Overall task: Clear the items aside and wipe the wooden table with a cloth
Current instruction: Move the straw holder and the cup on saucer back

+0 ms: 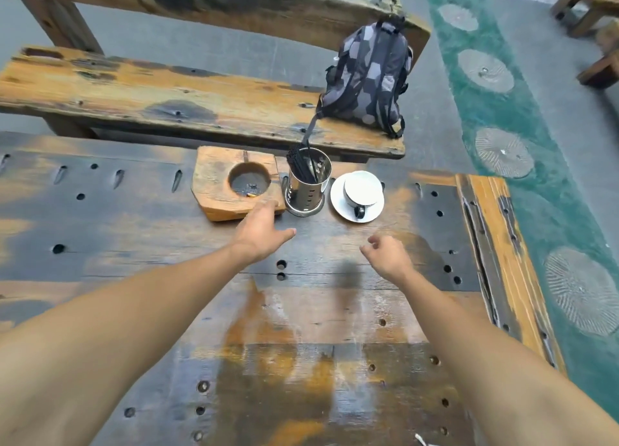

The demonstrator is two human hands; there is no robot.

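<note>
The worn wooden table (150,231) fills the lower view, with a damp sheen near me. At its far edge stand a wooden block ashtray (214,177) with a round hollow, a perforated steel holder (306,187) of black sticks, and an upturned white cup on a white saucer (338,199). My left hand (259,231) reaches forward, fingers spread, its fingertips at the ashtray's near right corner, holding nothing. My right hand (388,253) hovers over the table short of the saucer, fingers loosely curled and empty. No cloth is in view.
Behind the table runs a wooden bench (134,93) with a grey patterned backpack (368,77) at its right end. Green patterned floor (542,177) lies to the right. More wooden furniture (589,6) stands at the top right.
</note>
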